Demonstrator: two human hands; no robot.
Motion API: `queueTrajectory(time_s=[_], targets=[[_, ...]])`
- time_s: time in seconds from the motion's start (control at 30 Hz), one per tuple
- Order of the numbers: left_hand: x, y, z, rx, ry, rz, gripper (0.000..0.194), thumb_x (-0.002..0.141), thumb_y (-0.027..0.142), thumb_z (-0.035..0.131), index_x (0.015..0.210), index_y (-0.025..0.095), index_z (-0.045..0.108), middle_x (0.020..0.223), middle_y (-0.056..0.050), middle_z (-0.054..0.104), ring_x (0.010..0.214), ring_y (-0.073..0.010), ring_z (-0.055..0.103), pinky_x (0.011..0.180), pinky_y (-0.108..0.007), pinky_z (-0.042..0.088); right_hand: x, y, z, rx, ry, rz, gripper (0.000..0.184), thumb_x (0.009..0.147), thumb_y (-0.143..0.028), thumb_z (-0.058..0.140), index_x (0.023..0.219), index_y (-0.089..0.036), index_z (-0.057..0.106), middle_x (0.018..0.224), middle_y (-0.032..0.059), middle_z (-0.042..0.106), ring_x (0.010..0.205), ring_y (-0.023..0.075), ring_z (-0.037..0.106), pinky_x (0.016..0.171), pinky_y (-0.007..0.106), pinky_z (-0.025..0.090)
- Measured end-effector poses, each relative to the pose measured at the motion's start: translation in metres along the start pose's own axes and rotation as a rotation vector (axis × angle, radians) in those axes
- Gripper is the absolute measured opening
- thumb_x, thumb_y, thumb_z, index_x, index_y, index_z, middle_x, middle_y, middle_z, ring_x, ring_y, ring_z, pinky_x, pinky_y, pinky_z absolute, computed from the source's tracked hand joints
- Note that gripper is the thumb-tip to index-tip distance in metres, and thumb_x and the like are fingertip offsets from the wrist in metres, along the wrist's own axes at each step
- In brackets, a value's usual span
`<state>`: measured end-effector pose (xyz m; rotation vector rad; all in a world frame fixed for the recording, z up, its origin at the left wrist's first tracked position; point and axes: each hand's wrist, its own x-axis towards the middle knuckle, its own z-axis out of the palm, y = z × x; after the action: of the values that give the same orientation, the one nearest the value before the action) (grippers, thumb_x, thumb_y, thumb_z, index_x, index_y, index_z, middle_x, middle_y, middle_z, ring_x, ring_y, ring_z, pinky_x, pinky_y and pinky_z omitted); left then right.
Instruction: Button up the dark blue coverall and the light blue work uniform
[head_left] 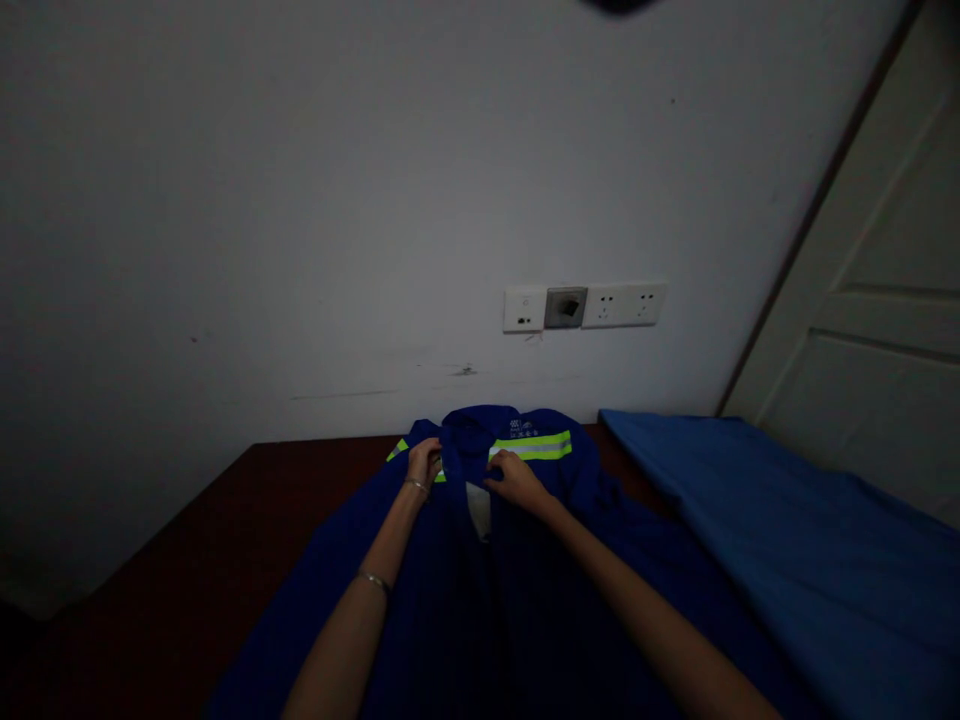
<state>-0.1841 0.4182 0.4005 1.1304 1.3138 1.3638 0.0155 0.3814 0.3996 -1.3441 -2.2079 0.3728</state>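
A dark blue work jacket (420,600) with yellow-green and silver reflective strips lies spread out, its collar toward the wall. My left hand (424,462) is closed on the jacket's front edge, on the left of the opening. On the other side, my right hand (516,478) pinches the opposite front edge just below the reflective strip (536,446). Between the two edges shows a pale grey-white patch (478,510). White print sits above the right strip. Bracelets circle my left wrist and forearm. The fingertips are small and dim in this light.
The jacket rests on a dark red-brown surface (202,540) against a white wall (337,220). Blue cloth (795,520) lies to the right. Sockets and a switch plate (622,305) are on the wall. A pale panelled door (885,300) stands at the right.
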Motion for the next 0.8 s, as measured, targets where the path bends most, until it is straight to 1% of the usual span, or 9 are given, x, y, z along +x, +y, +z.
queueTrajectory(time_s=[0.1,0.2,0.37,0.47,0.57,0.63,0.7,0.73,0.8], targets=[[-0.004,0.011,-0.013,-0.108,-0.052,-0.078,0.005,0.055,0.019,0.052,0.058,0.015,0.051,0.052,0.003,0.051,0.048,-0.0082,0.051,0.049,-0.019,0.043,0.000,0.008,-0.002,0.137,0.023,0.032,0.024,0.066,-0.015,0.062,0.090,-0.013,0.064,0.096,0.0079,0.062,0.091,0.0186,0.055,0.084,0.029,0.040],[-0.007,0.018,-0.022,-0.161,-0.088,-0.127,0.005,0.054,0.016,0.053,0.056,0.015,0.049,0.052,0.002,0.051,0.047,-0.0076,0.051,0.049,-0.019,0.044,-0.003,0.013,-0.006,0.274,0.029,0.123,0.027,0.065,-0.010,0.059,0.091,-0.011,0.064,0.089,0.0069,0.064,0.080,0.0162,0.059,0.075,0.027,0.044],[-0.007,0.018,-0.018,-0.159,-0.069,-0.168,0.006,0.055,0.013,0.054,0.055,0.015,0.049,0.050,0.003,0.052,0.047,-0.0087,0.052,0.051,-0.021,0.046,-0.011,0.014,-0.011,0.332,0.060,0.231,0.030,0.064,-0.009,0.055,0.093,-0.011,0.063,0.083,0.0042,0.064,0.071,0.0148,0.059,0.069,0.026,0.045],[-0.006,0.015,-0.007,-0.101,-0.033,-0.180,0.008,0.057,0.011,0.055,0.054,0.015,0.049,0.045,0.004,0.050,0.043,-0.0087,0.050,0.050,-0.022,0.045,-0.013,0.015,-0.019,0.403,0.094,0.285,0.030,0.062,-0.009,0.056,0.092,-0.011,0.063,0.081,0.0039,0.064,0.072,0.0150,0.059,0.068,0.026,0.045],[-0.010,0.014,0.009,-0.038,0.004,-0.170,0.009,0.057,0.007,0.057,0.059,0.015,0.052,0.045,0.005,0.049,0.042,-0.0091,0.048,0.049,-0.023,0.044,-0.014,0.018,-0.033,0.589,0.129,0.365,0.032,0.060,-0.011,0.060,0.091,-0.011,0.063,0.075,0.0024,0.064,0.065,0.0131,0.058,0.061,0.023,0.045],[-0.016,0.017,0.023,-0.003,0.046,-0.094,0.014,0.056,0.006,0.061,0.066,0.015,0.056,0.048,0.005,0.050,0.047,-0.0086,0.051,0.053,-0.021,0.043,-0.017,0.020,-0.045,0.746,0.147,0.435,0.034,0.058,-0.012,0.063,0.092,-0.012,0.063,0.073,0.0012,0.064,0.056,0.0102,0.055,0.052,0.021,0.042],[-0.024,0.021,0.038,0.026,0.070,0.030,0.016,0.056,0.007,0.064,0.069,0.016,0.058,0.052,0.006,0.050,0.054,-0.0073,0.052,0.057,-0.017,0.042,-0.021,0.021,-0.059,0.906,0.160,0.483,0.035,0.057,-0.014,0.066,0.092,-0.014,0.063,0.071,0.0005,0.063,0.050,0.0082,0.052,0.045,0.019,0.039],[-0.029,0.023,0.047,0.012,0.041,0.049,0.014,0.058,0.008,0.064,0.069,0.016,0.059,0.053,0.006,0.051,0.055,-0.0068,0.052,0.057,-0.016,0.041,-0.023,0.021,-0.065,0.979,0.163,0.492,0.035,0.056,-0.014,0.066,0.091,-0.014,0.063,0.070,0.0002,0.064,0.049,0.0078,0.052,0.044,0.019,0.038],[-0.037,0.026,0.065,-0.068,-0.098,-0.047,0.006,0.064,0.013,0.064,0.066,0.014,0.058,0.053,0.004,0.052,0.054,-0.0068,0.052,0.055,-0.015,0.041,-0.028,0.020,-0.075,1.095,0.160,0.495,0.034,0.056,-0.012,0.067,0.089,-0.014,0.063,0.066,0.0000,0.064,0.049,0.0079,0.053,0.043,0.018,0.039]])
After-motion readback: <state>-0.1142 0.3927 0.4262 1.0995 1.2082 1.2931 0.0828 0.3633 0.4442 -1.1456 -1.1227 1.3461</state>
